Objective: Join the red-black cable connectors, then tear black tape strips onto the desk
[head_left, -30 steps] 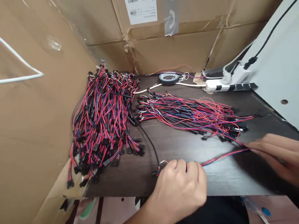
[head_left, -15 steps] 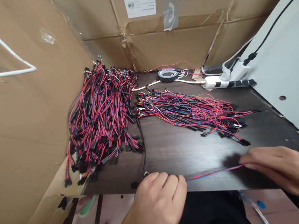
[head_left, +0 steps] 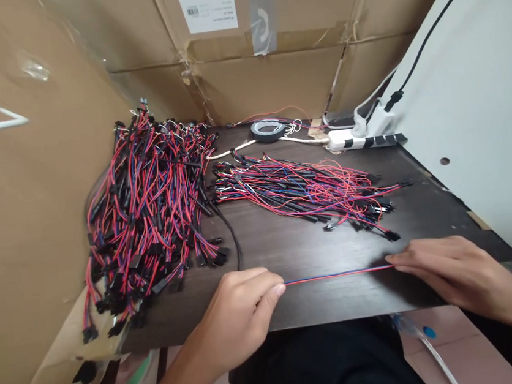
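A red and blue wire pair (head_left: 334,275) is stretched nearly level between my two hands, above the front of the dark table. My left hand (head_left: 248,310) is closed on its left end, thumb pressed against the fingers. At the right end, my right hand (head_left: 444,266) pinches the same wires between thumb and fingertips. Whatever lies inside either grip is hidden. Behind my hands lies a loose bundle of red and blue wires (head_left: 302,190) with black connectors. A bigger heap of similar wires (head_left: 146,198) is piled at the left.
Behind the bundle are a roll of black tape (head_left: 268,131) and a white power strip (head_left: 352,139) with plugs in it. A black cable (head_left: 234,237) runs beside the heap. Cardboard (head_left: 271,85) stands at the back and left, a white panel (head_left: 481,98) at the right.
The view has shifted right. My left hand has turned, its thumb now showing, and moved up from the table's front edge. The wires hang more level between my hands.
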{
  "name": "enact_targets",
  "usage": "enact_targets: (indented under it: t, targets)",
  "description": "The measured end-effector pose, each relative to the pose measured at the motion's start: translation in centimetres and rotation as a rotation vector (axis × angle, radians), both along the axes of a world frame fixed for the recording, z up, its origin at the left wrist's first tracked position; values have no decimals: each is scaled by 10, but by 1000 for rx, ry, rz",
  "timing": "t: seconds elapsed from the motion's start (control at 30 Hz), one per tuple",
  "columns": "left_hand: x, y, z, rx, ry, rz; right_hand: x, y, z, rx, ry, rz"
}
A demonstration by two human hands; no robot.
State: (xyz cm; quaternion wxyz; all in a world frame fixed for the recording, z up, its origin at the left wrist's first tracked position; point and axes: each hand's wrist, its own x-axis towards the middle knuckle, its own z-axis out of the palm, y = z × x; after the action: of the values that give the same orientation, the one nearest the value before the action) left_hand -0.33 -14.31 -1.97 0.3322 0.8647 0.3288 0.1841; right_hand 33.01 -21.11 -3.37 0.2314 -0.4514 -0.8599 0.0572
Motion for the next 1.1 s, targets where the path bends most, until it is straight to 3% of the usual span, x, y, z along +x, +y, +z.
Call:
enact_targets:
  t: [0.1, 0.4, 0.57, 0.67, 0.77, 0.93, 1.1]
  targets:
    - [3, 2, -1, 43, 87, -43, 3, 3, 0, 39, -46, 48]
    - [27, 4, -12, 363, 156, -137, 10, -10, 15, 96, -262, -57]
    - [53, 14, -10, 357, 169, -180, -26, -5, 25, 188, -203, -145]
    - [68, 15, -7, 357, 156, -192, -64, 7, 12, 161, -165, -116]
    - [75, 15, -4, 337, 158, -175, -81, 20, -8, 174, -141, -89]
    - [73, 20, -2, 261, 207, -194, -67, 34, -19, 129, -156, 56]
    - [74, 29, 1, 261, 231, -196, -63, 41, -11, -48, -216, 12]
